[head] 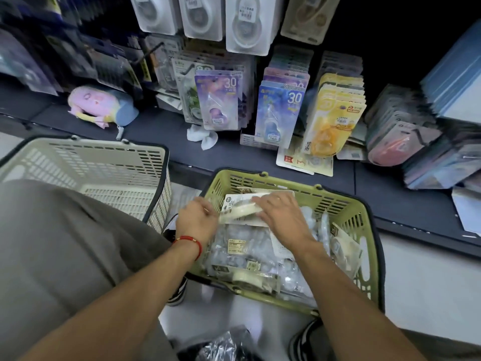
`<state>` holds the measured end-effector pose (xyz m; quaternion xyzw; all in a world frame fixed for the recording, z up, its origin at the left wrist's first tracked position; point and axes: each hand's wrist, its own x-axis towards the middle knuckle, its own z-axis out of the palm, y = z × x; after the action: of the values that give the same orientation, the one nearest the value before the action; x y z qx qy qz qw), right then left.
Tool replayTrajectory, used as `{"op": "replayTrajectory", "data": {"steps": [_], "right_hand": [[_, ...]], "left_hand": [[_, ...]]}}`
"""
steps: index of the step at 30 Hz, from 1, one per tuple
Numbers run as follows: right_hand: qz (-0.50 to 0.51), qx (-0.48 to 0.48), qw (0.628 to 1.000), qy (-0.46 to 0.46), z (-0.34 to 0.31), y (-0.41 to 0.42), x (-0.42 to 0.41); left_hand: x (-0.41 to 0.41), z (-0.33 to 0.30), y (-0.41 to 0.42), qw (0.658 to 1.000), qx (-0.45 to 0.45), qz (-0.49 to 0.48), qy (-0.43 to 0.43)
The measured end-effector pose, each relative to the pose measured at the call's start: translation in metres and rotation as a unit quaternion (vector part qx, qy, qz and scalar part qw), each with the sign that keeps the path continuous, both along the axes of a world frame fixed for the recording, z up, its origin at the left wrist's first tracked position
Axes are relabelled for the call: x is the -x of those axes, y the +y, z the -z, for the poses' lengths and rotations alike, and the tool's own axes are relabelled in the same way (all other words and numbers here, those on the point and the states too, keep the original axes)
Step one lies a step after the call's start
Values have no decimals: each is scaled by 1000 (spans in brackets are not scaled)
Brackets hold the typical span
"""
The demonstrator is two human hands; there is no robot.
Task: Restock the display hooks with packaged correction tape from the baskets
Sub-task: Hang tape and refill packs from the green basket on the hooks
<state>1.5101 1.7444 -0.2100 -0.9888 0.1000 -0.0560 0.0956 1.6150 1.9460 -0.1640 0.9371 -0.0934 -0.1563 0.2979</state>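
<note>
We crouch before a low store shelf [156, 131]. Our left hand [197, 217] and right hand [281, 214] reach into a green basket [364, 220] on the pale floor, fingers curled around a stack of white correction tape packs [242, 207] at its far end. Many more packs fill the basket, so most restocking looks undone. The beige basket [86, 162] to the left appears empty. Above, hooks already carry purple [217, 102], blue [278, 113] and yellow packs [333, 121]. A plush toy [101, 105] lies on the dark shelf.
</note>
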Motion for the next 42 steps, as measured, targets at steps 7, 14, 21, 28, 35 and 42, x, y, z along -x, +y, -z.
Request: {"op": "replayTrajectory", "data": {"steps": [7,14,21,28,35,42], "right_hand": [[83,-171,963,-194,-37,26,18],[212,-130,961,121,-11,42,47],[291,-132,946,47,-1,26,106],[515,-365,725,-275,-33,24,100],[321,-498,790,-159,-37,57,36],[354,-347,868,31,10,45,9]], "left_hand": [[17,-35,-39,825,384,-109,401],[17,-11,-40,818,434,-208,316],[15,0,-30,829,401,-237,310],[28,-3,-33,846,375,-178,335],[36,-7,-23,823,424,-76,370],[3,-10,12,848,431,-255,175]]}}
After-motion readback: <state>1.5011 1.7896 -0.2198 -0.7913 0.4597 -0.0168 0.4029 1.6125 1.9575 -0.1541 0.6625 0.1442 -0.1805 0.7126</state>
